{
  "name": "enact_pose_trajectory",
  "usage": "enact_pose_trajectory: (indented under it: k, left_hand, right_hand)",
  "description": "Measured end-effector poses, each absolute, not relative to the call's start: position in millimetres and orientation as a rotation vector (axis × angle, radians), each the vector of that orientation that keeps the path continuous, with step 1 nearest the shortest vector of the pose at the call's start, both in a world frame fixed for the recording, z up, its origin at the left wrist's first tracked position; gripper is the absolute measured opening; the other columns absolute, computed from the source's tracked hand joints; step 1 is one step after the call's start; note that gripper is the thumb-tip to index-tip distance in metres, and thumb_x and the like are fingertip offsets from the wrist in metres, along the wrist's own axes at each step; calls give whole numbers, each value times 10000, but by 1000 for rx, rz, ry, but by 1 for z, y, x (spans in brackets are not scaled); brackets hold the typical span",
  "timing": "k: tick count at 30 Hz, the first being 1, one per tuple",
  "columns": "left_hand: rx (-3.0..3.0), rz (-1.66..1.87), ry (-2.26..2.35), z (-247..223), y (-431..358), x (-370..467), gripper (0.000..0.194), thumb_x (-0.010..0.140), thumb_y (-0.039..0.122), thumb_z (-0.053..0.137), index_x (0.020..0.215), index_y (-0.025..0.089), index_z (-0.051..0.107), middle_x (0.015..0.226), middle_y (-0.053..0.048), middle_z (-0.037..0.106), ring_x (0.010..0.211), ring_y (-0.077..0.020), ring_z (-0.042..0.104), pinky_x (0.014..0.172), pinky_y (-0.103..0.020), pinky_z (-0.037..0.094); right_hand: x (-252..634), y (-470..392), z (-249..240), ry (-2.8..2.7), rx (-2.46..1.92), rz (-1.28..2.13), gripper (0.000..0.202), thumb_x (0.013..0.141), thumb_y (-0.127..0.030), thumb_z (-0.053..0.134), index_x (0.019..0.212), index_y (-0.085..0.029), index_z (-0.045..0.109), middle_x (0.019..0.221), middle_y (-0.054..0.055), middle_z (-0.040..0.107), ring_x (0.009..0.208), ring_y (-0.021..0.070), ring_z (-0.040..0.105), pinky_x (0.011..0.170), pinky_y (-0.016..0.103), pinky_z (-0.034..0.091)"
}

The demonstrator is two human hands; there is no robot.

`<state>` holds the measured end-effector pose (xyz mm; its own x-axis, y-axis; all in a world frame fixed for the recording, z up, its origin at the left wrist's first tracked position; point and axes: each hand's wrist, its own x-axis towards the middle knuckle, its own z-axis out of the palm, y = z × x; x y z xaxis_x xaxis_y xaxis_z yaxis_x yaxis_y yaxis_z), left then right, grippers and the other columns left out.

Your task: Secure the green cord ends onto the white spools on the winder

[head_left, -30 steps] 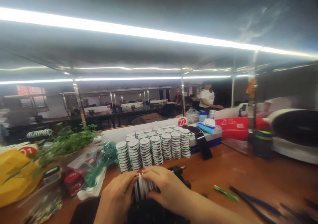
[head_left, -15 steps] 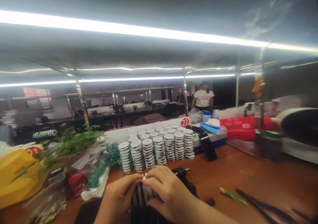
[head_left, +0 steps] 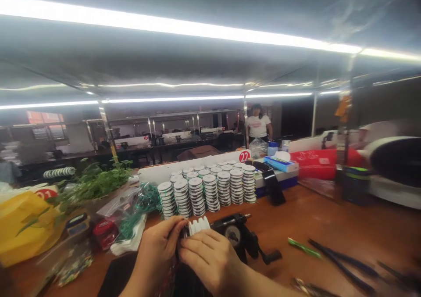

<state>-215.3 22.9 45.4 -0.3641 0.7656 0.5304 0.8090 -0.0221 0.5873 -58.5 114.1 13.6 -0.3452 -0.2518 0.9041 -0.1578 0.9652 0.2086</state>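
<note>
My left hand (head_left: 158, 248) and my right hand (head_left: 207, 259) are together low in the middle of the view, both closed around a row of white spools (head_left: 198, 224) held on edge. The spools' white rims stick up between my fingers. Just right of my hands stands a small black hand-crank winder (head_left: 241, 240) on the wooden bench (head_left: 315, 227). Behind them stand several stacks of white spools (head_left: 207, 189).
Clear bags with green wire (head_left: 138, 207), a red-lidded jar (head_left: 103, 233), green plants (head_left: 92, 185) and a yellow bag (head_left: 23, 222) lie to the left. Green tweezers (head_left: 302, 248) and dark tools (head_left: 342, 262) lie to the right. A person stands far behind.
My right hand has slid down and toward me, uncovering the spool rims and the winder. The view has tilted up a little.
</note>
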Motion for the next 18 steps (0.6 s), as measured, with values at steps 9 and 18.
enact_pose_trajectory:
  k: [9, 18]
  left_hand:
    - [-1905, -973, -1575, 32, 11, -219, 226, 1001, 320, 560, 1038, 260, 775, 1005, 10, 849, 905, -141, 803, 804, -231, 642]
    - [-1979, -1038, -1653, 41, 21, -227, 224, 989, 317, 605, 980, 265, 822, 982, 22, 856, 890, -111, 804, 806, -183, 634]
  right_hand:
    - [-49, 133, 0, -1983, 418, -155, 233, 1021, -89, 516, 1116, -49, 725, 1112, 130, 812, 1087, 245, 752, 1013, 364, 626]
    - [-10, 107, -28, -2021, 143, 202, 151, 927, -115, 638, 1057, -186, 669, 993, 71, 765, 883, 201, 711, 791, 340, 612]
